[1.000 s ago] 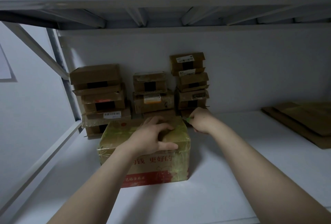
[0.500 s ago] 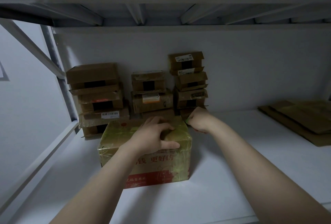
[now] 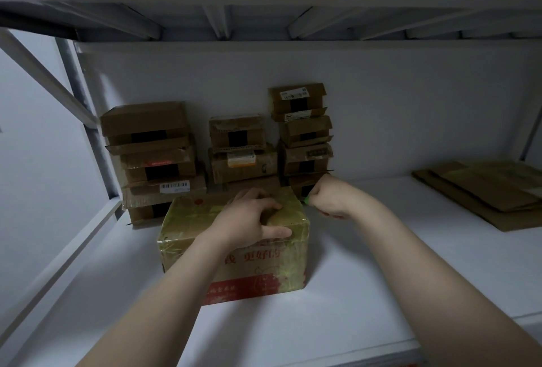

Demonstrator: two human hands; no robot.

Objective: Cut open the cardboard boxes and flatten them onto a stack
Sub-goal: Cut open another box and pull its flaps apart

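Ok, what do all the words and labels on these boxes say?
"更好": red print on the front box; the characters beside it are unclear.
White print on its red band: too blurred.
The barcode label on the left: too small.
The orange label in the middle: blurred.
The white labels top right: too small.

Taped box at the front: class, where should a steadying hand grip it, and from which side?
Likely the taped box's near top edge, from above: fingers on the flat top, thumb on the front face, as the left hand does, clear of the right hand and green tool at the far corner.
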